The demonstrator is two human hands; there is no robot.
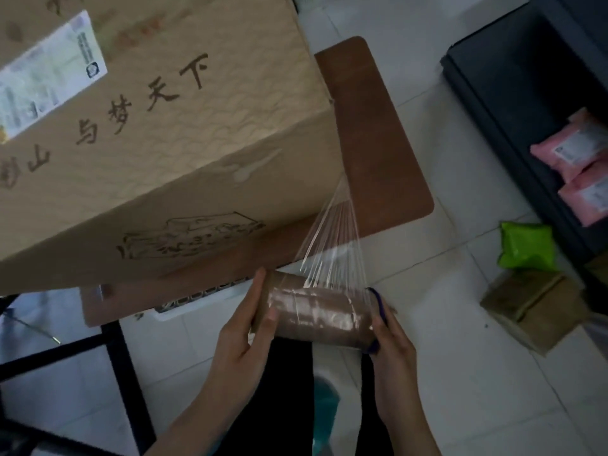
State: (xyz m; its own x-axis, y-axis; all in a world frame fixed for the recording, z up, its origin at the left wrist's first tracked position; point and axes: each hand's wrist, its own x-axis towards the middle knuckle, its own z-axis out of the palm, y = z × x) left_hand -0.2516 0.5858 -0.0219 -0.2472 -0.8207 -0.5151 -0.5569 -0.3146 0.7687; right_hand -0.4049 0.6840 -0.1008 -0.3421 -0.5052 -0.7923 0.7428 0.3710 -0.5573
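From the head camera, looking down over the person's arms, a big cardboard box (164, 143) with printed characters and a white shipping label (46, 80) sits on a brown table (378, 143). It fills the upper left of the view.

Below the box's near right corner, both hands hold a roll of cling film (316, 314) lying crosswise in front of the table edge. The left hand (243, 327) grips the left end, thumb across the front and fingers curled behind. The right hand (391, 343) is wrapped round the right end, where something purple pokes out; what it is I cannot tell.

A sheet of film (332, 238) runs up from the roll to that corner. It is bunched narrow at the box and fans wide at the roll, streaked as if pulled tight.

On the tiled floor (460, 390) to the right lie a green parcel (526, 245) and a small carton (533, 307). Two pink parcels (572, 149) rest on a dark piece of furniture.

To me this looks like the wrapping step, with the film caught at the corner and one pass under way. The next move probably means carrying the roll along the box's near face. Both grips would need to be loose enough for the roll to turn, with steady tension so the film lies flat and does not rope up or slip off the corner.
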